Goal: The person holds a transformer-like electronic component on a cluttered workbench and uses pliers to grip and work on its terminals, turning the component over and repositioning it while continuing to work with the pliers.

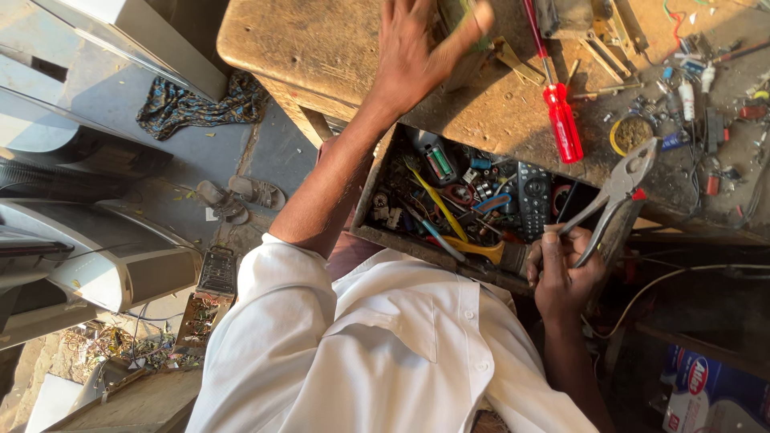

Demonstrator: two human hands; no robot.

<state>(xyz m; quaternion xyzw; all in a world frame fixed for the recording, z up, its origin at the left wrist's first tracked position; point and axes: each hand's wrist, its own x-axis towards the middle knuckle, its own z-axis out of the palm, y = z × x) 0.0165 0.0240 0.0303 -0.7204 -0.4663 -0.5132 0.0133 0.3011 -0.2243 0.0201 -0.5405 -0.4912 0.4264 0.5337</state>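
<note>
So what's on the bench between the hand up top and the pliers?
In the head view, a red-handled screwdriver lies on the dusty wooden bench, between the left hand and the pliers held by the right hand.

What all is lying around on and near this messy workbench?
Workbench: one, worn brown wood, top of view.
Drawer: one, open, full of small parts.
Remote control: one, black, in the drawer.
Screwdriver: one, red handle, on the bench.
Pliers: one, silver, over the drawer's right end.
Cloth: one, dark patterned, on the floor.
Sandals: two, grey, on the floor.
Circuit board: one, lower left.
Shirt: one, white.
Left hand: gripping something greenish on the bench.
Right hand: holding the pliers.
</note>
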